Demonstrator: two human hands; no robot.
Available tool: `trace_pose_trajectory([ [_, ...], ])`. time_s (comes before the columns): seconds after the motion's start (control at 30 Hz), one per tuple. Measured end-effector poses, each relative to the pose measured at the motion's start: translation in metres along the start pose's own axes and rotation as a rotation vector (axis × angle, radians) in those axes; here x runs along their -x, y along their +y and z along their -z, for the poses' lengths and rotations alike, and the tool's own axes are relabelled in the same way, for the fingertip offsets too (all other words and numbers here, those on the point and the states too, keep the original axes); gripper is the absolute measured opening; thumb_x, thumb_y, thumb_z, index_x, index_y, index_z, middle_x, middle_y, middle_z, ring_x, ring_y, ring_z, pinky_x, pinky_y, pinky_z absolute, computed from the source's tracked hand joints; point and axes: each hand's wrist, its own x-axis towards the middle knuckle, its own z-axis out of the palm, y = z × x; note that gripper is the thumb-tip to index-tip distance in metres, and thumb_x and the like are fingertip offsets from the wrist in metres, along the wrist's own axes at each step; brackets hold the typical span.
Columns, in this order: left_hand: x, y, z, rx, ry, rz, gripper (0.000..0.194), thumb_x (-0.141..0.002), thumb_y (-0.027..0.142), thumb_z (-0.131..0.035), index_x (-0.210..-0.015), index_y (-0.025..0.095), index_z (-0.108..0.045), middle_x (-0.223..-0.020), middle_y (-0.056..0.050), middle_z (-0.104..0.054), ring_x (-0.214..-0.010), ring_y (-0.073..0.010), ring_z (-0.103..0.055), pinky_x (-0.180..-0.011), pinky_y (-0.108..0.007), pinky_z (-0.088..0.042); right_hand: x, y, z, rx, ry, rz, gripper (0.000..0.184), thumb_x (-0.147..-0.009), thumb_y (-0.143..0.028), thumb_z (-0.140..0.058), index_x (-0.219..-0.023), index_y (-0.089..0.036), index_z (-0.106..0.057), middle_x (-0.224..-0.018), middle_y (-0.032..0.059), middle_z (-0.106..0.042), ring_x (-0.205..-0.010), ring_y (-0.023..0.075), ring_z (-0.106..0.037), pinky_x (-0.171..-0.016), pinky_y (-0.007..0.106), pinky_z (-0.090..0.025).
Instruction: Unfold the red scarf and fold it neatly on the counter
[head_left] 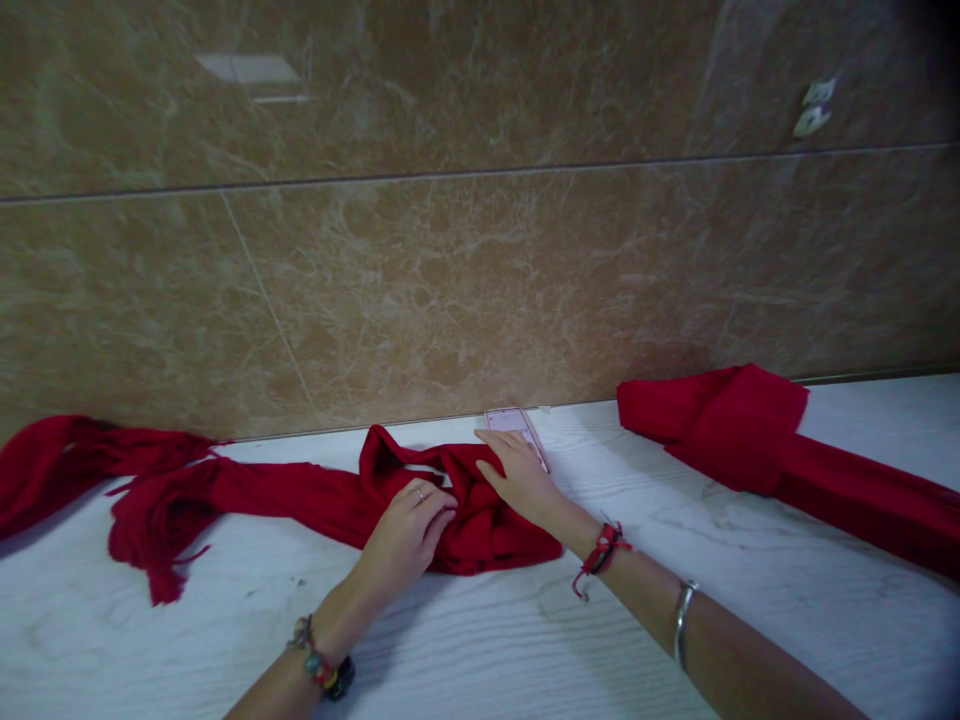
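A red scarf (487,535) lies crossed and bunched into a loop on the white wood-grain surface, its fringed end (161,535) stretching off to the left. My left hand (409,530), with a ring on one finger, has its fingers curled and closed on the cloth in the middle of the bunch. On the scarf's right side rests my right hand (521,480), fingers stretched out and thumb apart, touching the folds. Its fingertips partly cover a phone (517,422) that lies behind the scarf with its screen lit.
Another red cloth (720,425), folded over itself, runs out of view at the right. At the left edge lies a further red fringed scarf (45,470). A brown marbled tile wall (450,290) rises straight behind the white surface (300,630).
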Motion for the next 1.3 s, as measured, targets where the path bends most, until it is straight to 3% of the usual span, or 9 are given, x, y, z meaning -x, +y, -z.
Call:
trace_pose_trajectory([
  [0.23, 0.000, 0.006, 0.005, -0.089, 0.011, -0.116, 0.017, -0.084, 0.017, -0.043, -0.083, 0.018, -0.060, -0.079, -0.004, -0.060, -0.077, -0.0164, -0.052, -0.070, -0.029, -0.045, -0.003, 0.007, 0.006, -0.002, 0.002, 0.021, 0.015, -0.077, -0.015, -0.053, -0.085, -0.018, -0.065, -0.085, 0.0057, -0.066, -0.085, 0.0193, -0.055, -0.080, 0.034, -0.040],
  [0.4, -0.002, -0.011, 0.028, -0.230, 0.225, 0.221, 0.017, -0.083, 0.020, -0.040, -0.081, 0.017, -0.057, -0.079, -0.006, -0.061, -0.079, -0.0186, -0.055, -0.075, -0.033, -0.043, -0.004, 0.025, 0.042, -0.030, 0.221, -0.256, 0.015, -0.073, -0.013, -0.049, -0.073, -0.018, -0.063, -0.070, 0.0026, -0.065, -0.066, 0.0154, -0.057, -0.064, 0.026, -0.042],
  [0.5, -0.001, -0.020, 0.036, -0.156, 0.014, 0.404, 0.012, -0.079, 0.020, -0.043, -0.077, 0.018, -0.055, -0.073, -0.003, -0.062, -0.071, -0.0163, -0.058, -0.067, -0.027, -0.044, 0.001, 0.032, 0.056, -0.023, 0.029, -0.310, 0.014, -0.069, -0.012, -0.050, -0.067, -0.018, -0.063, -0.060, -0.0006, -0.062, -0.057, 0.0134, -0.056, -0.057, 0.023, -0.041],
  [0.6, 0.001, -0.018, 0.033, -0.155, -0.210, 0.492, 0.013, -0.079, 0.027, -0.047, -0.076, 0.018, -0.056, -0.064, 0.000, -0.061, -0.061, -0.0153, -0.057, -0.058, -0.024, -0.043, 0.005, 0.028, 0.050, 0.023, -0.109, -0.183, 0.014, -0.068, -0.012, -0.052, -0.073, -0.016, -0.065, -0.073, 0.0046, -0.065, -0.070, 0.0157, -0.058, -0.065, 0.026, -0.043],
  [0.73, -0.006, -0.002, 0.019, -0.340, 0.065, 0.425, 0.029, -0.083, 0.037, -0.044, -0.098, 0.015, -0.056, -0.092, -0.009, -0.062, -0.085, -0.0218, -0.056, -0.074, -0.033, -0.044, 0.002, 0.016, 0.022, -0.002, 0.007, -0.099, 0.027, -0.076, -0.022, -0.052, -0.101, -0.014, -0.060, -0.101, 0.0109, -0.062, -0.094, 0.0193, -0.055, -0.082, 0.032, -0.042],
  [0.83, -0.015, 0.006, 0.006, -0.350, 0.108, 0.355, 0.030, -0.083, 0.034, -0.047, -0.105, 0.016, -0.054, -0.103, -0.010, -0.060, -0.096, -0.0235, -0.052, -0.083, -0.037, -0.042, -0.003, 0.006, 0.003, 0.034, -0.028, -0.065, 0.031, -0.079, -0.024, -0.052, -0.108, -0.016, -0.057, -0.107, 0.0102, -0.060, -0.101, 0.0206, -0.052, -0.086, 0.035, -0.039],
  [1.0, -0.020, 0.006, -0.008, -0.363, -0.012, 0.416, 0.022, -0.081, 0.022, -0.051, -0.101, 0.017, -0.057, -0.098, -0.008, -0.062, -0.094, -0.0239, -0.054, -0.078, -0.037, -0.043, -0.004, 0.001, -0.005, 0.217, -0.160, -0.014, 0.020, -0.080, -0.015, -0.049, -0.094, -0.016, -0.063, -0.091, 0.0100, -0.066, -0.092, 0.0233, -0.054, -0.081, 0.038, -0.038],
  [1.13, -0.018, -0.001, -0.010, -0.372, 0.051, 0.414, 0.032, -0.080, 0.022, -0.052, -0.112, 0.017, -0.051, -0.110, -0.009, -0.058, -0.098, -0.0236, -0.052, -0.079, -0.036, -0.042, -0.005, 0.007, -0.001, 0.103, -0.035, -0.075, 0.017, -0.079, -0.010, -0.048, -0.083, -0.016, -0.064, -0.086, 0.0073, -0.066, -0.085, 0.0193, -0.057, -0.079, 0.032, -0.040],
  [1.3, -0.016, -0.005, -0.010, -0.380, 0.054, 0.407, 0.020, -0.082, 0.019, -0.048, -0.100, 0.018, -0.056, -0.092, -0.005, -0.065, -0.090, -0.0217, -0.054, -0.076, -0.035, -0.040, -0.004, 0.009, 0.007, -0.131, 0.063, -0.152, 0.016, -0.075, -0.011, -0.048, -0.078, -0.017, -0.062, -0.078, 0.0040, -0.066, -0.073, 0.0150, -0.058, -0.070, 0.026, -0.044],
])
